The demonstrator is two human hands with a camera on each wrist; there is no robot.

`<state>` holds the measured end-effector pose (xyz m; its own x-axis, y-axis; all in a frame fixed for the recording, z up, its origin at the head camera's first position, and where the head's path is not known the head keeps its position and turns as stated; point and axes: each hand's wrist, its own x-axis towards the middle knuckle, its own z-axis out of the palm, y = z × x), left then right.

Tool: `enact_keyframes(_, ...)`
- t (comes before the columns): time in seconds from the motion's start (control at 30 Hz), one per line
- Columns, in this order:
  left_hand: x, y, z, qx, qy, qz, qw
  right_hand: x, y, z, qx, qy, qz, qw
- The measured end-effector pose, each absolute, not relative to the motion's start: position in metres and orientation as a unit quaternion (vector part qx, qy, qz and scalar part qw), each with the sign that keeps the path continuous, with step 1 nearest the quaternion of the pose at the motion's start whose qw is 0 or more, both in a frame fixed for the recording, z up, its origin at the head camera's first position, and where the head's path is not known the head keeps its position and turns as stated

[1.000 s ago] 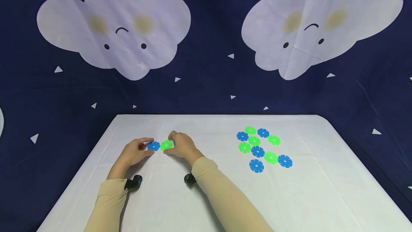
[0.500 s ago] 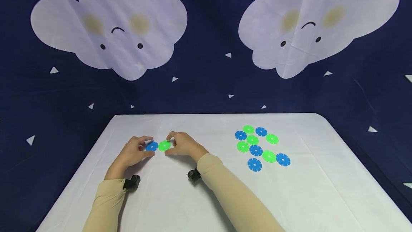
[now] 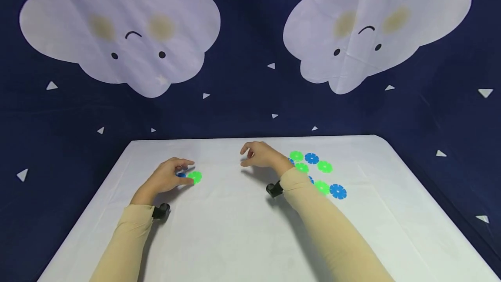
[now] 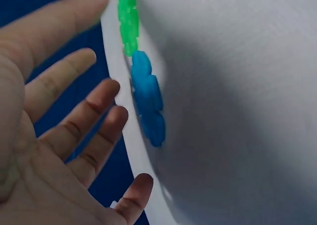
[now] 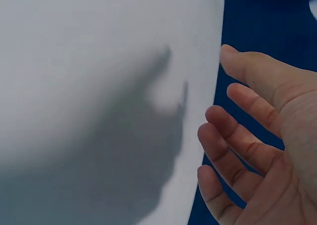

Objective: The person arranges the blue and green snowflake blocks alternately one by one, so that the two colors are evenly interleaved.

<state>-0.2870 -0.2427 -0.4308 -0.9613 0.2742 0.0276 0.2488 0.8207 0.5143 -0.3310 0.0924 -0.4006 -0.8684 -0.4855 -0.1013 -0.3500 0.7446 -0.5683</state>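
Observation:
My left hand (image 3: pixel 166 176) is held over a pair of notched plastic discs at the left of the table, its fingers and thumb spread apart. Of this pair, the green disc (image 3: pixel 196 177) shows at the thumb tip, and the blue disc (image 3: pixel 181 175) is partly covered by the hand. In the left wrist view the blue disc (image 4: pixel 147 96) lies end to end with the green disc (image 4: pixel 129 22), and the fingers are relaxed around nothing. My right hand (image 3: pixel 263 153) is raised above the middle of the table, fingers loosely bent and holding nothing; its shadow falls below.
Several more green discs (image 3: pixel 325 167) and blue discs (image 3: pixel 338 191) lie in a loose group at the right, partly hidden by the right forearm. A white cloth covers the table (image 3: pixel 227 229). Behind it hangs a dark blue curtain (image 3: pixel 242 108) with printed clouds.
The right hand has let go of the green disc and moved right, towards the group. The left hand has let go of the blue disc and opened over the pair. The view has shifted slightly.

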Motion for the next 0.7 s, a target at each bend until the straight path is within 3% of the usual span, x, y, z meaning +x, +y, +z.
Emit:
enact_keyframes(0.37, -0.299, -0.243, -0.437, 0.143, 0.950, 0.274, 0.055, -0.337, 0.178, -0.386, -0.169, 0.947, -0.229, 0.150)
enact_keyframes(0.7, -0.299, -0.243, -0.436, 0.141, 0.941, 0.295, 0.086, -0.333, 0.211, -0.394, -0.120, 0.956, -0.195, 0.184)
